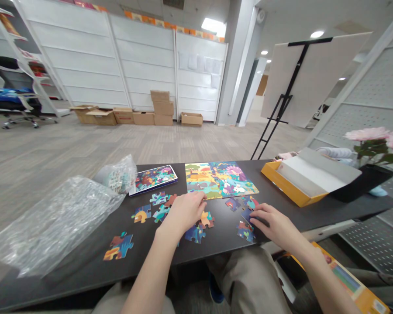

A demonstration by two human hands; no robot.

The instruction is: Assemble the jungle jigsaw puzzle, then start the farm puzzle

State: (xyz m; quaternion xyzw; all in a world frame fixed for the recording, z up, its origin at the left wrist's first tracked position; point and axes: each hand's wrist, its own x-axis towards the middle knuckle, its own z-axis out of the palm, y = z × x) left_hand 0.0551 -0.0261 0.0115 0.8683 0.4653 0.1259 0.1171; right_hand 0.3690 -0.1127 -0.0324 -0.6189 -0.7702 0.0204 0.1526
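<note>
My left hand (188,210) is over the middle of the dark table, its fingers bent down together at the lower edge of a colourful joined animal picture (221,179). What those fingertips hold, if anything, is hidden. Beside it lie an orange puzzle piece (207,219), a blue piece (195,234) and several more, some partly covered by my hand. My right hand (273,222) has its thumb and fingers at the edge of a dark blue puzzle piece (246,214). Loose pieces (245,231) lie just below and above that one. Farther left are a yellow-and-purple piece (141,214) and a joined cluster (118,247).
A crumpled clear plastic wrap (59,222) and a bag (119,174) cover the table's left side. A printed picture booklet (155,178) lies behind the pieces. At the right stand an open yellow box (288,187) and a black vase (363,183) with pink flowers.
</note>
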